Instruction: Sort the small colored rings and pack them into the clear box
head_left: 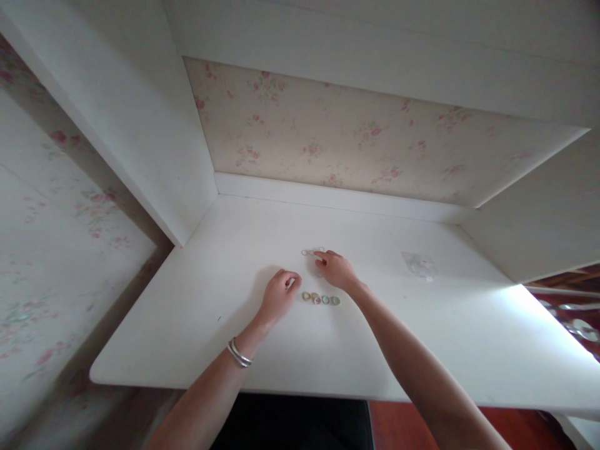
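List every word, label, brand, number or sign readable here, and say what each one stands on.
None can be read.
The white desk and the floral wallpaper carry no lettering.
The row of small rings near the left hand, the clear rings at the right hand, and the clear plastic bag are too small to show any marking.
The bracelets show none.

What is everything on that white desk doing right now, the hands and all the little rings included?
Left hand: curled loosely, resting on the desk.
Right hand: fingertips touching the small clear rings.
Coloured rings: lying flat in a row, between the hands.
Bracelet: worn on the left wrist.
Clear plastic bag: lying flat, untouched.
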`<state>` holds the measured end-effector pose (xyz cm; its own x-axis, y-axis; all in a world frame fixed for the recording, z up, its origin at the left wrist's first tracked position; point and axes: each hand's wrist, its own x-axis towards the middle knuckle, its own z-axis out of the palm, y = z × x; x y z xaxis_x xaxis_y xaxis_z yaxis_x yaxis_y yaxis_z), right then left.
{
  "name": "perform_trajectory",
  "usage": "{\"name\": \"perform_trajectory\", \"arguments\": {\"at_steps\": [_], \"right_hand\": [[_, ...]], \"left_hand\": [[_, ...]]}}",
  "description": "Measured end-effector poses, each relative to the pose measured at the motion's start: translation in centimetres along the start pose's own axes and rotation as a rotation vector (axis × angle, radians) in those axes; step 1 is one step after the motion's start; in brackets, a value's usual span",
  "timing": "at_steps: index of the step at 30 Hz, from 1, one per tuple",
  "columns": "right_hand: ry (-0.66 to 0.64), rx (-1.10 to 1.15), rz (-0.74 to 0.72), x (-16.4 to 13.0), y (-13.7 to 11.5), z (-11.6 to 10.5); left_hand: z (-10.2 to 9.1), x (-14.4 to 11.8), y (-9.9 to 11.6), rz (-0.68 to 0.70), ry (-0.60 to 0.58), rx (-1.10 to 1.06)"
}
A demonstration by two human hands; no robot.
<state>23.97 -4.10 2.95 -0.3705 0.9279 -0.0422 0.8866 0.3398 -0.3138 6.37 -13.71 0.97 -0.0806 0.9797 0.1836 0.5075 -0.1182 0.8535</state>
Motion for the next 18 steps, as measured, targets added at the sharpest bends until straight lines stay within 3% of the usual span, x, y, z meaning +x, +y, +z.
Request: {"name": "perform_trajectory", "arguments": {"at_steps": [3, 9, 18], "right_hand": [[-0.044, -0.043, -0.008, 0.6, -0.1, 0.3], [-0.008, -0.01, 0.018, 1.0, 0.7, 0.7], [0.045, 0.042, 0.007, -2.1, 2.6, 0.3]], "left_hand": [[0.0, 0.0, -0.1, 0.007, -0.001, -0.007], [0.0, 0.0, -0.3, 0.006, -0.007, -0.011], [0.0, 0.0, -0.1, 0.002, -0.007, 0.014]]}}
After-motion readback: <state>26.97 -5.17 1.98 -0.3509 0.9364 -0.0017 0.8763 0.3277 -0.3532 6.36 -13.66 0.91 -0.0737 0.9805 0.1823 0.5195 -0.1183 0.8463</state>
